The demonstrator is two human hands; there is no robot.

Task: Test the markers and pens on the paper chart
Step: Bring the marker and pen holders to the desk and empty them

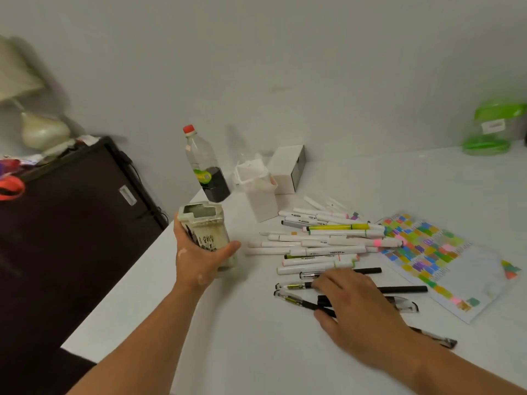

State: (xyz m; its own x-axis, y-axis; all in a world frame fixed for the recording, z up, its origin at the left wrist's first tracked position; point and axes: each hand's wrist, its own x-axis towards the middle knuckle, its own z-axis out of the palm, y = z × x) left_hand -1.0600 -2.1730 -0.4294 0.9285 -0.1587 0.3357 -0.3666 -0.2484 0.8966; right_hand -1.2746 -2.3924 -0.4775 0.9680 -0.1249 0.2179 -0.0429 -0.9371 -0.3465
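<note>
While our left hand (pixel 199 259) grips the pen holder (pixel 207 232) and our right hand (pixel 358 307) covers the black pens (pixel 402 289), its hold unclear, a hasty sweep may scatter them.

A plain pale wall (pixel 285 67) fills the far side, evenly lit. A white table (pixel 199 352) runs from near to far right. At the left stands a dark cabinet (pixel 57 238) with a cream lamp (pixel 42 132) on top (its shade is blurred). A green plastic object (pixel 490 129) sits at the far right.
</note>
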